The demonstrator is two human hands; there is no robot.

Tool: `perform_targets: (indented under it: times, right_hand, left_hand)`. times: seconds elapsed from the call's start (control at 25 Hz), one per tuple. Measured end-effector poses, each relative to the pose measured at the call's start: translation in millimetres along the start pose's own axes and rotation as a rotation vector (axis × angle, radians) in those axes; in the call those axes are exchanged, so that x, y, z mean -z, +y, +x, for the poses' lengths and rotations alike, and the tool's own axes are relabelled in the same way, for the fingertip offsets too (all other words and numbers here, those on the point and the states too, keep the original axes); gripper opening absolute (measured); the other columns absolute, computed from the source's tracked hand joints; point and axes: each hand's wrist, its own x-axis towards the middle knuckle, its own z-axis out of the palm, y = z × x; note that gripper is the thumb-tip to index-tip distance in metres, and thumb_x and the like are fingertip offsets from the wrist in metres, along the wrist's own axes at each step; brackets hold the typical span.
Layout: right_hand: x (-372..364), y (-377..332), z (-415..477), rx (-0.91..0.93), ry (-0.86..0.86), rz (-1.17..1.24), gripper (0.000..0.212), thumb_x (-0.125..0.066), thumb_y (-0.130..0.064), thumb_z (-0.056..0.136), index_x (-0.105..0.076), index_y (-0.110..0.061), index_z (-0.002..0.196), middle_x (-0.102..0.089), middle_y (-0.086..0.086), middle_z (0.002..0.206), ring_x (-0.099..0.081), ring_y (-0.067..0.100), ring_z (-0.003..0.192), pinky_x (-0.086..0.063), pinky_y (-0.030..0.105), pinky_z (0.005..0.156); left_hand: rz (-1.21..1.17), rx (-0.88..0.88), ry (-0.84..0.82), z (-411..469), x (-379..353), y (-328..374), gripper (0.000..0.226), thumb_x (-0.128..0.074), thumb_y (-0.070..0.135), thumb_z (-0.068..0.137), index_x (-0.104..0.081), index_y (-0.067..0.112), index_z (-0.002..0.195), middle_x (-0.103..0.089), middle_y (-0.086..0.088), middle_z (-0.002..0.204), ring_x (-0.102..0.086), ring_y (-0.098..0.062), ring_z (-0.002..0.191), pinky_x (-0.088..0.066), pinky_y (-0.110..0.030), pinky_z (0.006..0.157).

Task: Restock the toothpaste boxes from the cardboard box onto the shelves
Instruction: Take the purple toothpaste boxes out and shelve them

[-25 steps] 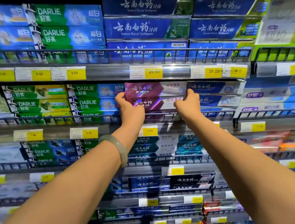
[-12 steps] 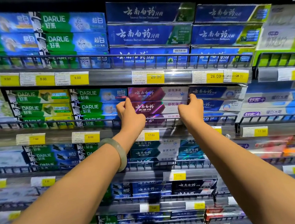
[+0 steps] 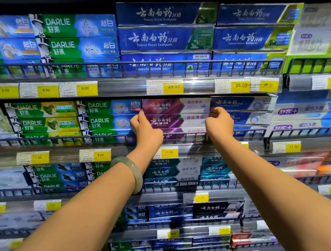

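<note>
Here, our left grip (image 3: 146, 129) and right grip (image 3: 219, 122) each clasp one end of a maroon toothpaste box (image 3: 177, 120), lying mid-stack on the shelf (image 3: 68, 155) behind a wire rail (image 3: 191, 136). We judge that an uneven push could wedge it against the blue boxes (image 3: 240, 102) beside it, or drag the top maroon box (image 3: 167, 105) forward over the rail.

Tiered store shelves (image 3: 122, 89) carry dark wire rails (image 3: 156, 65) and yellow price tags (image 3: 173, 87) under bright light.
</note>
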Motion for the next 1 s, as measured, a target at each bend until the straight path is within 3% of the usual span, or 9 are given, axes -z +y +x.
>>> perform_targets:
  times: [0.16, 0.32, 0.6, 0.72, 1.0]
  right_hand:
    - [0.6, 1.7, -0.4, 0.01, -0.007, 0.025, 0.045, -0.046, 0.005, 0.082, -0.06, -0.01, 0.122, -0.067, 0.007, 0.116, -0.057, 0.021, 0.094, -0.052, 0.042, 0.09]
    - [0.7, 5.0, 2.6, 0.002, -0.024, 0.049, 0.045, -0.045, 0.004, 0.081, -0.063, -0.013, 0.118, -0.069, 0.006, 0.115, -0.063, 0.025, 0.101, -0.054, 0.045, 0.09]
    - [3.1, 6.9, 7.8, -0.007, -0.019, 0.016, 0.051, -0.043, 0.004, 0.075, -0.065, -0.016, 0.116, -0.071, 0.005, 0.11, -0.065, 0.027, 0.1, -0.056, 0.046, 0.086]
    - [3.6, 8.8, 9.0, 0.021, -0.049, 0.011, 0.047, -0.044, 0.005, 0.078, -0.065, -0.014, 0.115, -0.071, 0.005, 0.111, -0.065, 0.025, 0.099, -0.056, 0.042, 0.086]
    - [2.4, 13.1, 12.0, 0.062, -0.084, 0.039, 0.042, -0.049, 0.003, 0.081, -0.068, -0.016, 0.113, -0.072, 0.003, 0.107, -0.065, 0.021, 0.095, -0.057, 0.038, 0.085]
  left_hand:
    - [-0.012, 0.015, 0.016, -1.2, 2.9, 1.0, 0.077, -0.045, -0.01, 0.081, -0.015, 0.009, 0.149, -0.015, -0.008, 0.148, -0.033, -0.028, 0.132, -0.035, -0.028, 0.107]
    - [-0.047, 0.021, 0.026, -3.6, 4.6, 3.3, 0.075, -0.044, -0.011, 0.082, -0.017, 0.01, 0.149, -0.015, -0.007, 0.149, -0.036, -0.03, 0.132, -0.037, -0.031, 0.107]
    - [-0.05, 0.023, 0.015, -6.2, 7.3, 3.4, 0.074, -0.039, -0.013, 0.084, -0.015, 0.009, 0.15, -0.018, -0.006, 0.148, -0.036, -0.02, 0.126, -0.026, -0.007, 0.084]
    - [-0.069, 0.021, 0.015, -6.9, 6.3, 3.5, 0.075, -0.04, -0.014, 0.084, -0.015, 0.009, 0.15, -0.018, -0.006, 0.147, -0.034, -0.011, 0.111, -0.026, -0.002, 0.076]
    - [-0.068, 0.024, 0.033, -5.1, 3.2, 3.3, 0.075, -0.042, -0.014, 0.085, -0.014, 0.006, 0.151, -0.02, -0.009, 0.146, -0.028, -0.008, 0.107, -0.022, 0.006, 0.067]
